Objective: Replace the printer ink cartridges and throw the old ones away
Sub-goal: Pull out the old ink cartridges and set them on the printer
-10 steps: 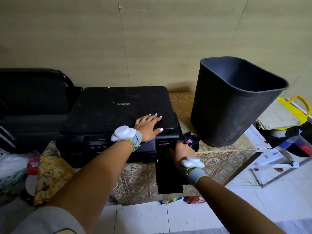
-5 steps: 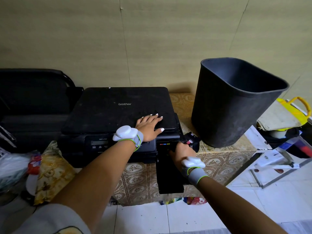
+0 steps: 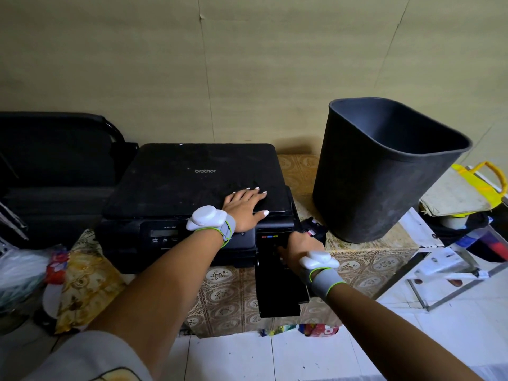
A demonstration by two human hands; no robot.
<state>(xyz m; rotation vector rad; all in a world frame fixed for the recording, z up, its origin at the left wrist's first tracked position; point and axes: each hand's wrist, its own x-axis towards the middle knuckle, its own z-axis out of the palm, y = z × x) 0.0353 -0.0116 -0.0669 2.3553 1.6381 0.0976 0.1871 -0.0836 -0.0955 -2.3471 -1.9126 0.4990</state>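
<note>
Black plastic makes up the printer, which is set on a table covered by a patterned cloth. At the printer's near right corner a small door is swung open and hangs down over the table edge, and a row of coloured marks is seen just above the opening. The right hand is reached into this opening; its fingers are hidden inside, so whether the grip is pinching a cartridge cannot be told. A dark cartridge with a red mark is seen lying on the table just right of the printer, touching or nearly touching the back of that hand. The left hand is laid flat on the printer lid, fingers spread, nothing held. A white band is worn on each wrist. A dark bin is stood upright on the table to the right, near the cartridge. A yellow-handled bag is seen at far right.
</note>
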